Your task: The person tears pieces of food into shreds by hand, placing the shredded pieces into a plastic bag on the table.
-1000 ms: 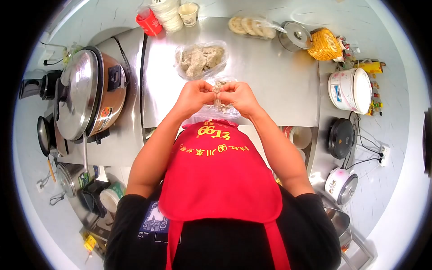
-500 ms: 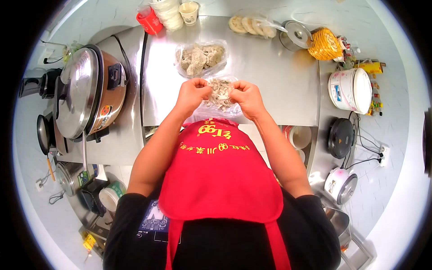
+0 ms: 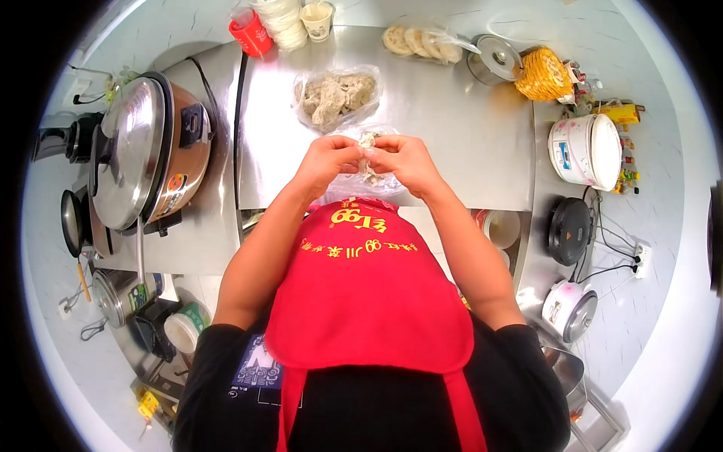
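Both hands meet over the near plastic bag [image 3: 348, 186], which holds pale shredded pieces [image 3: 372, 178] and is partly covered by them. My left hand [image 3: 328, 160] is closed in a pinch, and my right hand [image 3: 407, 162] pinches against it, fingertips touching. Whatever sits between the fingertips is too small to name. Just beyond the fingers a pale bit [image 3: 367, 140] shows. Farther back, an open clear bag holds large grey-brown chunks [image 3: 335, 96] on the steel table [image 3: 452, 143].
At the left stands a big lidded cooker [image 3: 151, 154]. Along the back are a red container [image 3: 251, 34], a paper cup [image 3: 316, 21], bagged flat breads [image 3: 423, 45] and a lidded pot [image 3: 495, 60]. A white rice cooker [image 3: 586, 152] is at the right.
Half a second ago my hands were apart above the shredded pieces; they have come together again, fingertips touching. The bags have stayed in place.
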`<state>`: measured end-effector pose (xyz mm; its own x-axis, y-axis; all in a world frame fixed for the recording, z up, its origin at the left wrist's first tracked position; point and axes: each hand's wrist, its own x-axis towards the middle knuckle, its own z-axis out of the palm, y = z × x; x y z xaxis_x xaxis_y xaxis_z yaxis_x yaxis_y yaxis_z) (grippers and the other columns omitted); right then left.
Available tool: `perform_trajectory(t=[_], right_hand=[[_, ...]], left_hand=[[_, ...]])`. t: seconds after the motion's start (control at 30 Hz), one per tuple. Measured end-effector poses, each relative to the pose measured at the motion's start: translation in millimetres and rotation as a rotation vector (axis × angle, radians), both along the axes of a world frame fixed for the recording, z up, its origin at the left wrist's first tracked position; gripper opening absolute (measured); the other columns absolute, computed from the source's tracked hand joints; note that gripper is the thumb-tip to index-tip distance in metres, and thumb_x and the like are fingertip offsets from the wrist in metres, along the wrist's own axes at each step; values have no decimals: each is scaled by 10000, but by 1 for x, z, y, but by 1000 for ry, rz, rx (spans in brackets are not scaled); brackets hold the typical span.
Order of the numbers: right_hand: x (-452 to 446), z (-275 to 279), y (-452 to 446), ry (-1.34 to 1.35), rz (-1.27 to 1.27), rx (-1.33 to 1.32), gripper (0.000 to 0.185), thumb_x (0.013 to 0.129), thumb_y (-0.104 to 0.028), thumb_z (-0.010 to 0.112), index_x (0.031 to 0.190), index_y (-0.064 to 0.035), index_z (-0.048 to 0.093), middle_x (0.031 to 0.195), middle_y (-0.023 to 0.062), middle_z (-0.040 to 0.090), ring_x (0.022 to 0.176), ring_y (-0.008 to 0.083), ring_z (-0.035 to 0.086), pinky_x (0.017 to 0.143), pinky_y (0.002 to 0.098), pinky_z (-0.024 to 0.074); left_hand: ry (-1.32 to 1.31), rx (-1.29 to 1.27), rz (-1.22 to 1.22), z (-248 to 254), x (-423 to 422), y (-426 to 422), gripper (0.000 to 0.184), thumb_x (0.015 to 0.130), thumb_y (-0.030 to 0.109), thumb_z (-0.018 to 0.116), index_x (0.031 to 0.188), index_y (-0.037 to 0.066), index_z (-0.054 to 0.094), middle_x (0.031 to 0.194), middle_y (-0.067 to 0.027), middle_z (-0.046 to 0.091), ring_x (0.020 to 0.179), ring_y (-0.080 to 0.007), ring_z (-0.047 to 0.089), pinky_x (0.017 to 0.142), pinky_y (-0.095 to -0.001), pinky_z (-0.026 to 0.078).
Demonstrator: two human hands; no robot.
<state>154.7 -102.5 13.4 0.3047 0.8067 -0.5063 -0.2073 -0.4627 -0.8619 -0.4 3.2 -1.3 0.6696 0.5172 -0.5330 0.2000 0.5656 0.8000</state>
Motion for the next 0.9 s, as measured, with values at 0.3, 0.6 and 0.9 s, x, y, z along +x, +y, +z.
perform_trajectory(t=[0.3, 0.6, 0.9], right_hand=[[-13, -28, 4, 52, -124, 141, 183, 792, -101, 720, 884, 46, 661, 762, 42, 652, 658, 89, 567, 561, 250, 445], [5, -45, -10, -386, -86, -20, 125, 754, -57, 702, 847, 21, 672, 730, 21, 659, 643, 67, 575, 580, 224, 467], [20, -63, -14, -698, 104, -153, 239, 725, -135, 701, 926, -6, 709, 828, 124, 718, 733, 194, 685, 707, 314, 539]], left_hand=[[56, 291, -128, -4, 1, -8, 121, 872, 117, 644, 900, -1, 642, 772, -15, 619, 718, -94, 547, 689, -249, 455], [-27, 206, 70, -5, -7, -2, 103, 874, 109, 651, 904, 15, 623, 791, -31, 640, 728, -103, 581, 719, -250, 478], [128, 224, 43, -35, -14, 3, 211, 853, 75, 657, 1034, -28, 617, 823, -59, 656, 734, -132, 607, 693, -262, 503]])
